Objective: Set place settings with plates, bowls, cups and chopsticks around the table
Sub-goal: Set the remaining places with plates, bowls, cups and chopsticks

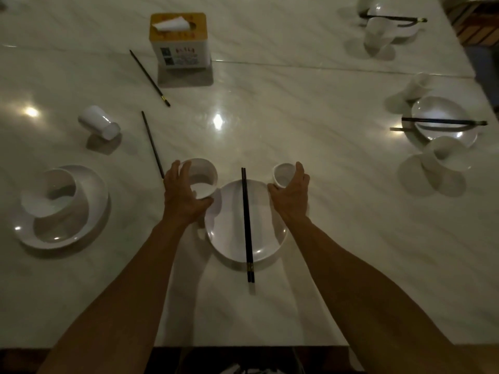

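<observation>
The person is working on the setting nearest them on the marble table (297,103). With the near plate (229,233) as the dial's centre, a pair of black chopsticks (247,225) is lying across it from 12 to 6 o'clock, tips pointing away.

The left hand (183,197) is gripping a white bowl (204,179) at 10 o'clock, just beside the plate's rim, with the fingers curling round its left wall and the thumb under its near side. The right hand (293,193) is holding a small white cup (283,175) at 1 o'clock, fingers wrapping its right side and thumb on the near side. I cannot tell whether either vessel is resting on the table or hanging just above it.

Judging progress: this setting is looking nearly complete, needing only the bowl and cup released. At 3 o'clock a right plate (459,137) with chopsticks across it and vessels beside it is appearing finished, as is a blurred setting at 1 o'clock marked by the far chopsticks (391,17).

The 9 o'clock side is still waiting: a leaning bowl (54,195) is sitting on the left plate (59,236), a tipped cup (98,122) is lying on its side, and two loose chopsticks (153,144) are lying apart near the tissue box (179,41).
</observation>
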Tool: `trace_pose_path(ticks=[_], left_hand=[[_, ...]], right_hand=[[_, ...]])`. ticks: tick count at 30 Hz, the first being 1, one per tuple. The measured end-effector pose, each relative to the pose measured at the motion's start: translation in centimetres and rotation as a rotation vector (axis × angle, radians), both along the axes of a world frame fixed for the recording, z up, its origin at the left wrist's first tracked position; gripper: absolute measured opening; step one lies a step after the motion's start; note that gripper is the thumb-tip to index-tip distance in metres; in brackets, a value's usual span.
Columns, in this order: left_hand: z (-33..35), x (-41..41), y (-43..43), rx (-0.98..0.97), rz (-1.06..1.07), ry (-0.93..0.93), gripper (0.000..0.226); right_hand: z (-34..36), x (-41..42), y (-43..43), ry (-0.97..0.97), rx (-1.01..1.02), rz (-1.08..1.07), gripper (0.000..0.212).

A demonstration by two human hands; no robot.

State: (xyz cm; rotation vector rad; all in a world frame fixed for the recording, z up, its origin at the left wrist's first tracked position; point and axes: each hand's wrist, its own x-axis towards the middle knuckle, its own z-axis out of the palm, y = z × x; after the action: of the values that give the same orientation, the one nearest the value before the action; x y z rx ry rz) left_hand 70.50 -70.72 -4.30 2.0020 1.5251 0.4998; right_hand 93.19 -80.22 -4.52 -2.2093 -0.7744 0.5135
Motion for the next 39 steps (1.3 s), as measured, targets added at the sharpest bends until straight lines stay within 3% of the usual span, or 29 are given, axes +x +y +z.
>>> trace_pose_path(ticks=[10, 14, 17, 22, 27, 30, 39], left_hand=[[-0.5, -0.3, 0.4, -0.004, -0.01, -0.043, 0.106], [-0.3, -0.6, 0.6, -0.003, -0.035, -0.026, 0.11], [0.6, -1.1, 0.6, -0.028, -0.043, 0.027, 0.113], [2.7, -1.7, 0.0, -0.044, -0.041, 0.093, 0.118], [5.0, -2.4, -2.1, -0.053, 0.022, 0.085, 0.121], [5.8, -3.6, -3.2, -0.042, 0.056, 0.089, 0.111], [6.6, -11.6, -3.5, 0.015, 0.101, 0.264, 0.109]], right_hand=[[0.4, -0.9, 0.8, -0.012, -0.033, -0.076, 0.09], [0.9, -0.8, 0.8, 0.022, -0.094, -0.042, 0.109], [1.5, -1.1, 0.2, -0.081, -0.133, -0.014, 0.117], [2.9, -1.8, -2.2, -0.246, -0.153, 0.069, 0.11], [4.2, -3.8, -3.8, -0.323, -0.158, 0.238, 0.099], [5.2, -6.1, -3.4, -0.338, -0.127, 0.377, 0.092], [7.9, -12.9, 0.6, -0.365, 0.011, 0.751, 0.084]])
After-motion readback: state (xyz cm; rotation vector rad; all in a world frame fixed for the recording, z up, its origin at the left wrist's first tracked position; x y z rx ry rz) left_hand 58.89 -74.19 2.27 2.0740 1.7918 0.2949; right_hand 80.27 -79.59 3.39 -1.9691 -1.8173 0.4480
